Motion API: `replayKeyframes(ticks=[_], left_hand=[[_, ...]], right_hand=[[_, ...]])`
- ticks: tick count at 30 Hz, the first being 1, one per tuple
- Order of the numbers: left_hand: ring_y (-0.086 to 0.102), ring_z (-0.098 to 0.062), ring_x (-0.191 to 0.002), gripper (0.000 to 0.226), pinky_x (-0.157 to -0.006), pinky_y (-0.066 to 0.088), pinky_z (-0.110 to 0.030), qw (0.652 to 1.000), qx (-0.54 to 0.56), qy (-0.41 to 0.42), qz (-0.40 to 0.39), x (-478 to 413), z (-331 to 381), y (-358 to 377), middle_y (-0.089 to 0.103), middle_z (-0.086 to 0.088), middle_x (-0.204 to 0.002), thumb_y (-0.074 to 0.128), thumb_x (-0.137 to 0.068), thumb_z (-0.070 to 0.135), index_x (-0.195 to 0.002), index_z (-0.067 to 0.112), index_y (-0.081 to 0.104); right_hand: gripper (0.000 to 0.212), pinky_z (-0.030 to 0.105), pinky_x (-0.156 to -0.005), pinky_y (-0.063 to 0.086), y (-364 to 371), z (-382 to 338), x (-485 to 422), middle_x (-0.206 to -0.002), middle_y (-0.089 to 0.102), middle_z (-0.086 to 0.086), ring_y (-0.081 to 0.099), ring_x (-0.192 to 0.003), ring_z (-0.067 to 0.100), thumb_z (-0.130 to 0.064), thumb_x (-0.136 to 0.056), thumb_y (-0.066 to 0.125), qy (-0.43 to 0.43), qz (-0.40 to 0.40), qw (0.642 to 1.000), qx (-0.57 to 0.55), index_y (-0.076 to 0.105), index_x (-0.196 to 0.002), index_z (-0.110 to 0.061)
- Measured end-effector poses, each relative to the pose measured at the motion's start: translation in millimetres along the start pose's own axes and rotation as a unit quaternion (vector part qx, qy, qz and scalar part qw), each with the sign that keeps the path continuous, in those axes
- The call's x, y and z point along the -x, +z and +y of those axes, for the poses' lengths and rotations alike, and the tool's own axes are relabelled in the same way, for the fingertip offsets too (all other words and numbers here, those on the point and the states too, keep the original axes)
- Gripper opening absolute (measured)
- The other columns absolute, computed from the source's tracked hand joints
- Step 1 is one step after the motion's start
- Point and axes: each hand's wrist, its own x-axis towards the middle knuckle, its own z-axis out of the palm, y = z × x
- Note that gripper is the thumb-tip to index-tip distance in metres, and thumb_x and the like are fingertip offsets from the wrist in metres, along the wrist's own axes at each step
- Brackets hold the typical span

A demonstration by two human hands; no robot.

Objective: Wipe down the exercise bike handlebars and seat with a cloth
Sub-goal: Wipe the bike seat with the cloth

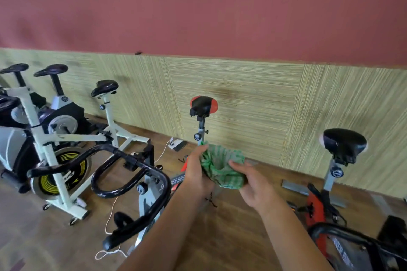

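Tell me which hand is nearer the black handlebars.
Left. The left hand grips the green cloth just right of the black handlebars; the right hand holds it farther right.

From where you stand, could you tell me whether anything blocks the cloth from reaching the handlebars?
Nothing visible does. Both hands hold the green checked cloth in open air, and the black handlebars sit just to its left.

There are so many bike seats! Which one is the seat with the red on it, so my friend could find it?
Look along the straw-coloured panel wall to its middle. Just above the green checked cloth that both hands hold, one seat stands on a thin grey post. It is black with red patches on both sides; the other seats show no red.
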Motion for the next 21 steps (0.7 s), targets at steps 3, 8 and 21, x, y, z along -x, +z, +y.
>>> replayKeyframes(ticks=[3,8,21], left_hand=[[0.07,-0.035,-0.101,0.039,-0.088,0.052,-0.045,0.998,-0.042,-0.037,-0.031,-34,13,4,0.069,-0.023,-0.115,0.051,-0.099,0.024,-0.121,-0.006,0.063],[0.067,-0.039,-0.1,0.043,-0.067,0.061,-0.046,0.994,0.058,-0.081,0.054,-113,19,5,0.064,-0.029,-0.122,0.052,-0.09,0.005,-0.132,-0.006,0.054],[0.065,-0.033,-0.11,0.037,-0.101,0.049,-0.042,0.989,0.147,-0.01,-0.033,-271,85,19,0.069,-0.023,-0.116,0.059,-0.091,0.005,-0.127,-0.003,0.058]], right_hand=[[0.021,0.042,-0.078,0.057,-1,-31,-38,-0.098,0.073,0.021,0.071,-0.088,0.032,0.003,-0.088,0.066,-0.006,0.059,0.996,0.06,0.063,-0.109,0.003],[0.025,0.033,-0.079,0.054,18,-78,-98,-0.098,0.073,0.016,0.069,-0.089,0.026,0.002,-0.085,0.071,-0.027,0.051,0.971,0.231,0.068,-0.11,0.003],[0.063,0.026,-0.063,0.051,72,-166,-289,-0.099,0.067,0.011,0.067,-0.084,0.021,-0.006,-0.072,0.087,-0.031,0.083,0.941,0.325,0.057,-0.127,-0.004]])
